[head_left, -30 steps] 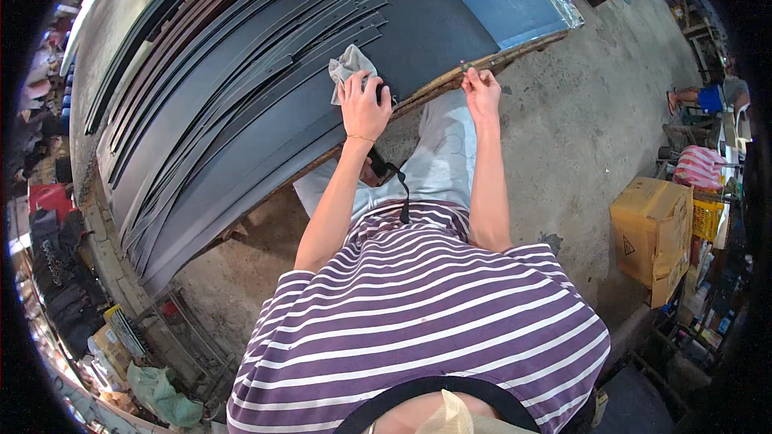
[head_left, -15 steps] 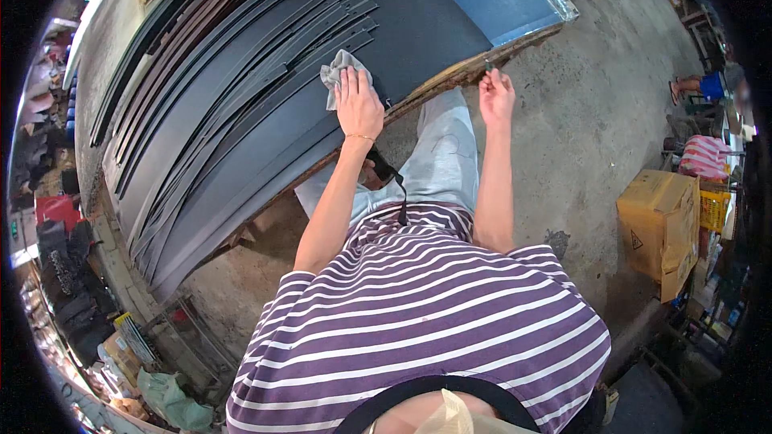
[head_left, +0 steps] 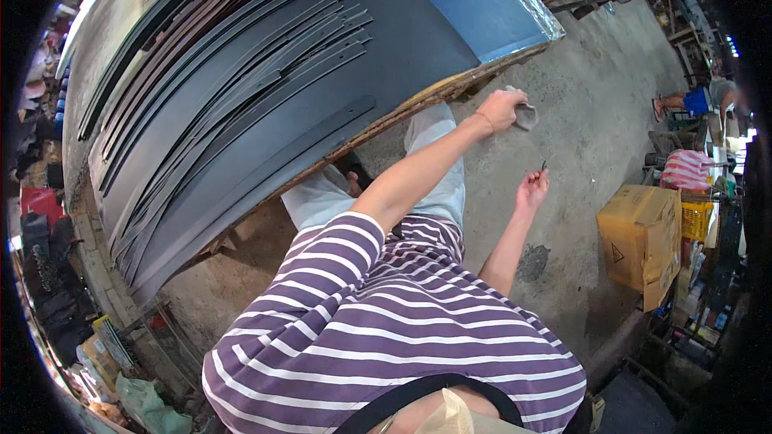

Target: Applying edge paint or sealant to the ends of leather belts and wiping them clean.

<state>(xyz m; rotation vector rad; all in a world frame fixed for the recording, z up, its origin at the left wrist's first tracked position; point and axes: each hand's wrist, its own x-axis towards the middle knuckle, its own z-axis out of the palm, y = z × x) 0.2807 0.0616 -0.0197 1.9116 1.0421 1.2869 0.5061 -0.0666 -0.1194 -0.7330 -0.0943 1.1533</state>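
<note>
My left hand point(head_left: 500, 110) is closed round a crumpled grey rag point(head_left: 526, 116), held out past the table's edge above the floor. Lower and to its right, the fingers of my right hand point(head_left: 531, 189) pinch a small dark piece point(head_left: 544, 165); its kind and full length cannot be made out. Left of both hands, several long, thin dark strips point(head_left: 281, 72) lie side by side on a dark sheet-topped table point(head_left: 402, 48). Near the table's front edge a fainter dark band point(head_left: 346, 117) shows on the surface; I cannot tell whether it is a strip or a shadow.
Blue sheeting point(head_left: 474, 0) covers the table's far right end. A cardboard box point(head_left: 639, 237) stands on the concrete floor point(head_left: 595, 104) to the right, by a yellow crate point(head_left: 696, 221). Another person point(head_left: 696, 102) is at the far right. Piled goods line the left side.
My left hand has lifted the rag off the strips and swung right, beyond the table edge. My right hand has moved down and right with the small dark piece.
</note>
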